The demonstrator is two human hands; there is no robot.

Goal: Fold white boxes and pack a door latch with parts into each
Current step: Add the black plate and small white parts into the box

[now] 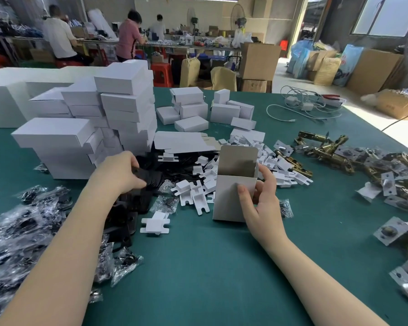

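A white box [226,198] stands upright on the green table [210,267], its top flap raised and its mouth open. My right hand [262,203] grips its right side, thumb across the front face. My left hand [120,172] pinches a black plate [143,175] at the edge of a pile of black plates [174,170]. Brass door latches [327,149] lie to the right among parts in white card sleeves [386,184]. Small folded white card inserts [193,191] are scattered between my hands. Flat unfolded box blanks [184,142] lie behind them.
Stacks of closed white boxes [118,109] rise at the back left, smaller ones [191,109] behind the centre. Clear bags of dark screws [21,231] cover the left. White cables and chargers [302,104] lie far right. People work at benches beyond.
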